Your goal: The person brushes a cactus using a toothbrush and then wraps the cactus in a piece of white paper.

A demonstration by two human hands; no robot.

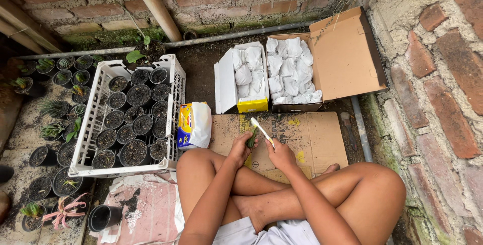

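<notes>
Cleaning a small plant, cross-legged on the ground — boxes part filled, crate still full of pots.

Head view: the left hand [240, 147] is closed round a small green plant [251, 138], held up over the cardboard sheet [307, 137] in front of the knees; the right hand [282, 155] pinches a pale brush [261, 131] whose head rests against the plant's top. Beyond, two boxes stand side by side — the white box [225, 81] and the brown box [342, 54], both packed with white paper-wrapped bundles [292, 69], so I'd judge a good many are already done. At left a white crate [95, 119] holds rows of black pots [133, 124] with soil, and more potted plants [53, 106] stand on the ground beside it, so plenty looks left. A tissue pack [193, 124] lies between crate and cardboard.
</notes>
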